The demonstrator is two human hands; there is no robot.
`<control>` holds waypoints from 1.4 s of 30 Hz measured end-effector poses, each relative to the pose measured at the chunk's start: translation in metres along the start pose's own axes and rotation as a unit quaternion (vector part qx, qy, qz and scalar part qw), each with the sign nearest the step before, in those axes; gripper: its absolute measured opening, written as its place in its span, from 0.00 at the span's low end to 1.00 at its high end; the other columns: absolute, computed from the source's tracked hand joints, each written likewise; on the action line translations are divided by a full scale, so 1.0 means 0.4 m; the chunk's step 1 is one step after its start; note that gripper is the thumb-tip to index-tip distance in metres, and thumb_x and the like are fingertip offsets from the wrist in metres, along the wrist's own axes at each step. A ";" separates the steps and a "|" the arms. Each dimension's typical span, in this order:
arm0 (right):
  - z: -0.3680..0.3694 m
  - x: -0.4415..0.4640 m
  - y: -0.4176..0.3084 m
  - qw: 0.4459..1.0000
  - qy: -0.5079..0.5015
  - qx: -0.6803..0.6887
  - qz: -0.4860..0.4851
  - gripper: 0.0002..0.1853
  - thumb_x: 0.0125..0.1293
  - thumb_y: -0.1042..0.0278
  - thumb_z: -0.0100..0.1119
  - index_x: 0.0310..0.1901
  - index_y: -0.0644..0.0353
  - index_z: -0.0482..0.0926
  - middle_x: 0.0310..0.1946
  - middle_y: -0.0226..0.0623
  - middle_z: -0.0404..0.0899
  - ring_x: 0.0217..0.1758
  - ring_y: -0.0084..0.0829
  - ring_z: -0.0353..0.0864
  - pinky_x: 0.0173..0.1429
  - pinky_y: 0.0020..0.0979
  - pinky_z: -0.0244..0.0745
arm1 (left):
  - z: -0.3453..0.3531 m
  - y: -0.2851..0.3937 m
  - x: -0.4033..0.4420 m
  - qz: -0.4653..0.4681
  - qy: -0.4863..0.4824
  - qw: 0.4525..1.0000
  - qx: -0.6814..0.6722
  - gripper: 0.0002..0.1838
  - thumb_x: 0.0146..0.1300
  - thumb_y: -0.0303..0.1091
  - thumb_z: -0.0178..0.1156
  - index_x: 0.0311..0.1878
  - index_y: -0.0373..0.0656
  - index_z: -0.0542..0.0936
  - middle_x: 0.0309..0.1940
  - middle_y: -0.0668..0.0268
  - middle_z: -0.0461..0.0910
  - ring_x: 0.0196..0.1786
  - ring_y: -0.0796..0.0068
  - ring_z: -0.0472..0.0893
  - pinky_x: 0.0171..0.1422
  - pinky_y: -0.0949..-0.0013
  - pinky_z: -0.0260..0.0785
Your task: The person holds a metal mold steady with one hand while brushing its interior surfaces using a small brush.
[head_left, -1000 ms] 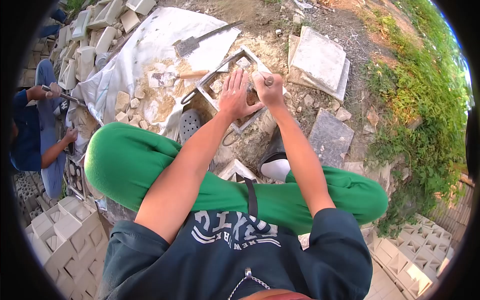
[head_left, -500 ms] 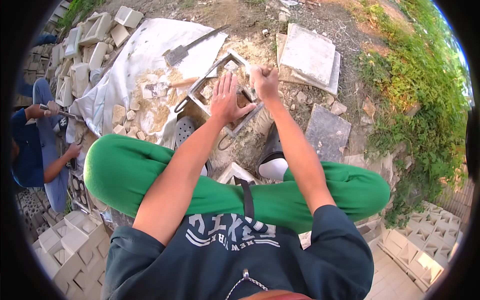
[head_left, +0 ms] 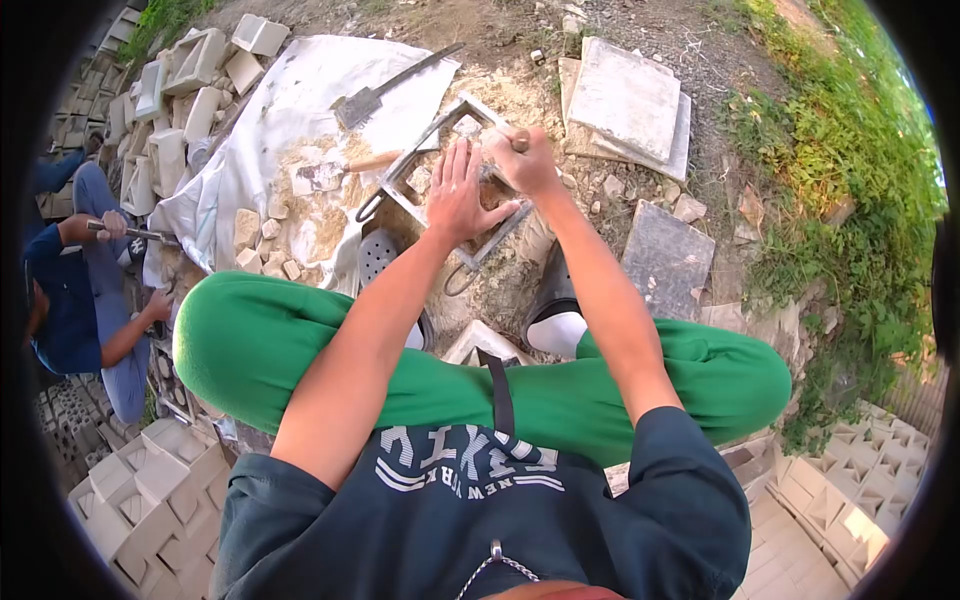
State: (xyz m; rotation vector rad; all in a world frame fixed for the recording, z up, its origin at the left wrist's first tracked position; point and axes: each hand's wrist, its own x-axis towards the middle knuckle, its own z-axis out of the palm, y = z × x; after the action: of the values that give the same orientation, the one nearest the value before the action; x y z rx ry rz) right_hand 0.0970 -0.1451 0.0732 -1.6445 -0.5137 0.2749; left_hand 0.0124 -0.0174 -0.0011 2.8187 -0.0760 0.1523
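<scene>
A rectangular metal frame (head_left: pixel 408 207) with wire loops at its corners lies on the ground between my feet, with pale rubble and sand inside it. My left hand (head_left: pixel 460 195) rests flat across the frame, fingers stretched and thumb out toward its right side. Just right of it, my right hand (head_left: pixel 522 165) is closed in a fist over the frame's upper right side. A round, brownish end, like the butt of a handle, shows at the top of this fist; the rest of that tool is hidden.
A wooden-handled trowel (head_left: pixel 345 170) and a long-handled flat tool (head_left: pixel 360 105) lie on a white sheet (head_left: pixel 290 80). Stacked slabs (head_left: pixel 620 100) and a grey slab (head_left: pixel 668 260) are at right. At left a person (head_left: pixel 75 290) holds a metal tool near piled blocks (head_left: pixel 190 60).
My right hand has shifted left and slightly down over the frame, its fist turned so the handle end shows. My left hand stays on the frame. The whole view has shifted slightly.
</scene>
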 end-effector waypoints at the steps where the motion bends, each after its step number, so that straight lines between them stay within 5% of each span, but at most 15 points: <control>1: -0.021 0.009 -0.031 1.000 -0.005 0.001 0.000 0.16 0.66 0.68 0.58 0.20 0.64 0.73 0.13 0.24 0.66 0.19 0.16 0.60 0.23 0.29 0.54 | -0.006 0.000 0.009 -0.005 0.000 1.000 0.000 0.65 0.50 0.82 0.51 0.74 0.32 0.54 0.76 0.45 0.50 0.80 0.52 0.47 0.82 0.53 0.36; 7: -0.042 -0.013 -0.097 0.995 -0.086 0.025 -0.051 0.18 0.66 0.68 0.57 0.19 0.66 0.72 0.12 0.24 0.64 0.19 0.16 0.58 0.23 0.29 0.53 | -0.008 0.003 -0.002 0.001 0.021 1.000 -0.017 0.64 0.49 0.82 0.52 0.74 0.34 0.55 0.75 0.45 0.52 0.79 0.51 0.48 0.81 0.51 0.38; 9: -0.026 -0.028 -0.005 0.993 -0.114 0.026 -0.003 0.18 0.66 0.68 0.57 0.19 0.65 0.72 0.12 0.25 0.63 0.19 0.17 0.58 0.24 0.28 0.54 | -0.005 0.000 -0.006 0.002 0.016 1.000 -0.015 0.64 0.49 0.82 0.53 0.75 0.35 0.55 0.75 0.45 0.51 0.79 0.51 0.47 0.81 0.51 0.37; 13: 0.059 -0.045 -0.042 0.998 0.039 -0.045 0.023 0.22 0.69 0.63 0.59 0.17 0.61 0.69 0.14 0.24 0.63 0.20 0.19 0.58 0.25 0.29 0.52 | -0.009 -0.003 -0.004 0.003 -0.002 1.000 -0.002 0.62 0.49 0.80 0.54 0.75 0.38 0.55 0.76 0.46 0.50 0.80 0.53 0.47 0.82 0.51 0.35; 15: 0.091 -0.044 -0.053 0.957 0.280 -0.013 0.070 0.25 0.71 0.59 0.60 0.16 0.58 0.64 0.13 0.23 0.62 0.20 0.19 0.58 0.25 0.29 0.53 | -0.014 -0.003 -0.011 -0.004 0.004 1.000 -0.014 0.59 0.50 0.79 0.55 0.76 0.43 0.57 0.76 0.47 0.50 0.80 0.53 0.47 0.82 0.50 0.34; 16: 0.101 -0.036 -0.048 0.940 0.341 -0.007 0.016 0.27 0.72 0.57 0.59 0.16 0.53 0.60 0.10 0.22 0.59 0.17 0.17 0.59 0.23 0.26 0.52 | -0.017 -0.002 -0.014 0.015 0.010 1.000 -0.010 0.57 0.51 0.78 0.55 0.76 0.46 0.58 0.76 0.47 0.50 0.80 0.53 0.47 0.82 0.49 0.34; 21: 0.020 -0.020 -0.131 0.917 0.343 0.202 -0.015 0.25 0.71 0.58 0.59 0.15 0.49 0.65 0.09 0.22 0.65 0.09 0.15 0.58 0.13 0.23 0.49 | -0.032 -0.011 0.003 0.105 -0.004 0.993 -0.052 0.53 0.54 0.74 0.55 0.76 0.49 0.56 0.77 0.53 0.51 0.80 0.57 0.47 0.82 0.47 0.33; 26: -0.032 -0.010 -0.235 0.934 0.302 0.179 -0.067 0.24 0.73 0.61 0.55 0.15 0.53 0.67 0.08 0.25 0.64 0.09 0.17 0.59 0.14 0.23 0.50 | -0.012 -0.016 0.012 0.102 -0.020 0.994 -0.043 0.52 0.56 0.76 0.51 0.76 0.50 0.58 0.77 0.56 0.52 0.80 0.60 0.48 0.82 0.47 0.32; 31: -0.029 -0.028 -0.025 0.963 0.247 0.101 -0.035 0.23 0.72 0.65 0.54 0.16 0.56 0.68 0.09 0.25 0.64 0.10 0.18 0.60 0.16 0.24 0.51 | -0.023 -0.014 0.014 0.106 -0.042 0.993 -0.031 0.50 0.56 0.77 0.50 0.76 0.56 0.60 0.77 0.57 0.53 0.80 0.62 0.48 0.82 0.46 0.31; 36: -0.047 -0.011 -0.021 0.953 0.259 0.159 -0.013 0.22 0.72 0.66 0.53 0.16 0.56 0.68 0.09 0.26 0.64 0.10 0.18 0.60 0.15 0.25 0.51 | -0.027 -0.009 0.013 0.103 -0.043 0.993 -0.044 0.49 0.56 0.77 0.50 0.75 0.56 0.61 0.77 0.57 0.53 0.80 0.61 0.48 0.82 0.46 0.31; 42: -0.039 0.008 -0.192 0.947 0.278 0.150 -0.048 0.24 0.73 0.64 0.52 0.15 0.52 0.64 0.09 0.26 0.63 0.09 0.16 0.60 0.15 0.24 0.52 | -0.013 -0.015 0.015 0.097 -0.035 0.994 -0.043 0.50 0.55 0.76 0.51 0.75 0.55 0.61 0.77 0.57 0.52 0.80 0.60 0.48 0.83 0.48 0.32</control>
State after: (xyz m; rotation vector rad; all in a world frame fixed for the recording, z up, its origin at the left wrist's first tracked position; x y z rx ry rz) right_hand 0.0938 -0.1519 0.1514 -1.3147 -0.1109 -0.1806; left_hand 0.0181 -0.0104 0.0026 2.7256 -0.3630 0.0914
